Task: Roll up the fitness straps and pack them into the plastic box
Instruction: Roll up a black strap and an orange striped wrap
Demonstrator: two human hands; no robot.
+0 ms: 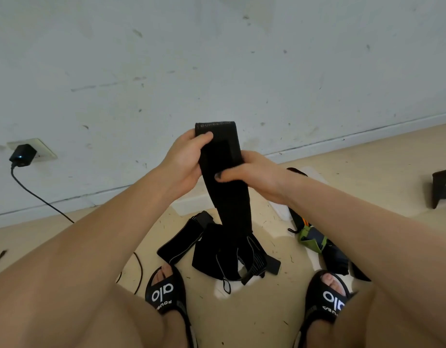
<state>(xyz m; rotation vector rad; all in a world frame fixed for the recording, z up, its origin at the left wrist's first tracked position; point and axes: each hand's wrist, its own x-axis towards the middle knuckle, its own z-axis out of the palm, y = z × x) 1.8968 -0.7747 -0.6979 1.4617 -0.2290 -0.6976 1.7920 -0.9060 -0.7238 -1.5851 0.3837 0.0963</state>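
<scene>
A single head-worn wide-angle camera looks forward and steeply down from above the person's knees. Both hands, left hand (184,162) and right hand (252,173), sit close at the frame's centre. The floor (279,310) and sandals (165,290) lie near the bottom, and the wall (217,59) fills the far upper half. Straight edges bow toward the frame's sides.

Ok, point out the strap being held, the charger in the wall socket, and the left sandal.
strap (229,197), head view, hanging middle part
charger (23,154), head view, black body
left sandal (164,292), head view, top band
</scene>
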